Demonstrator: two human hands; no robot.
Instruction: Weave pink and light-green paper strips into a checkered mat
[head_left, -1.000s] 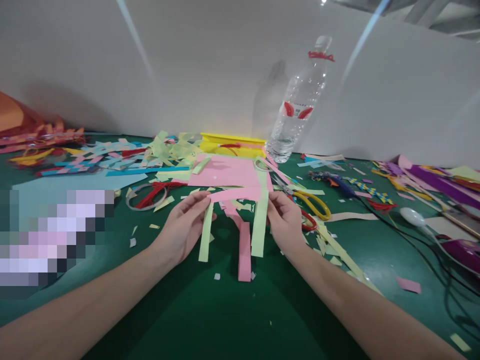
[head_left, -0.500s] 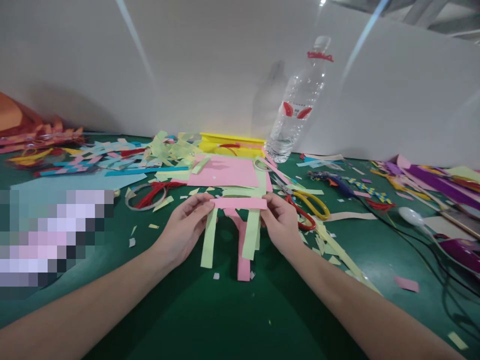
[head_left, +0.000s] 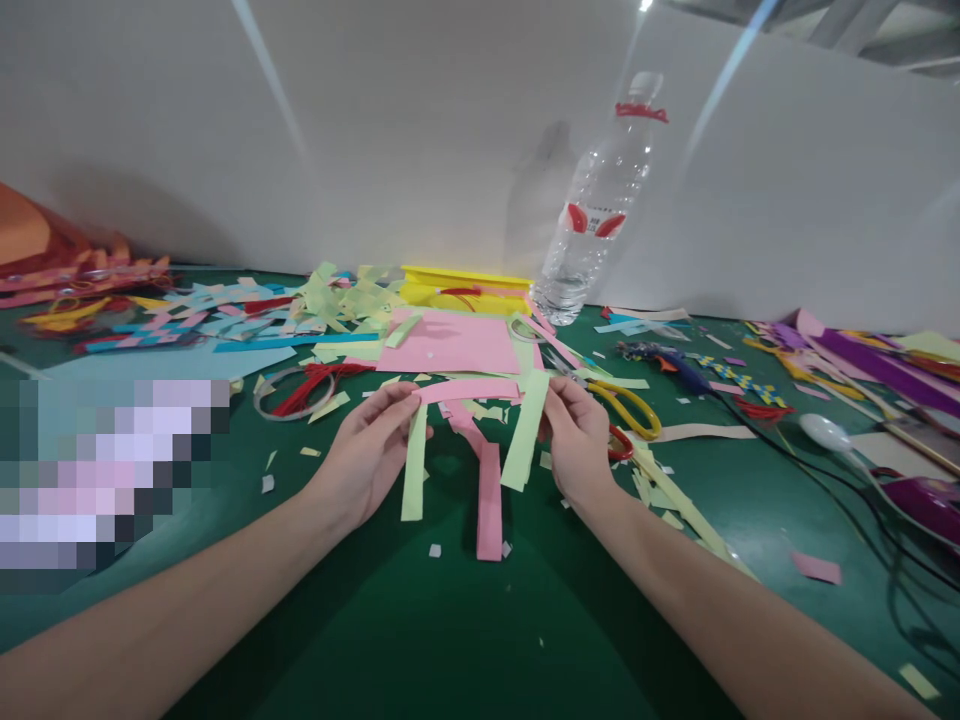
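My left hand [head_left: 375, 450] pinches the left end of a pink paper strip [head_left: 472, 390], held roughly level above the table. A light green paper strip [head_left: 414, 465] hangs down from that same end. Between the thumb and fingers of my right hand [head_left: 581, 435] is the upper part of another light green paper strip [head_left: 526, 430], which slants down to the left. Its top overlaps or sits beside the pink strip's right end; whether they touch, I cannot tell. Below, a folded pink strip [head_left: 489, 500] rests on the green table between my hands.
Pink sheets [head_left: 454, 342] and scraps lie behind my hands. Scissors [head_left: 630, 408] are right of my right hand, and a tilted water bottle [head_left: 596, 210] leans against the wall. A clear ring with red cord [head_left: 296, 392] is at left. A corded hot glue gun [head_left: 664, 362] lies right.
My right hand has moved slightly right and up, taking the right green strip with it. Its grip has shifted from the pink strip's end to the green strip, which now tilts more.
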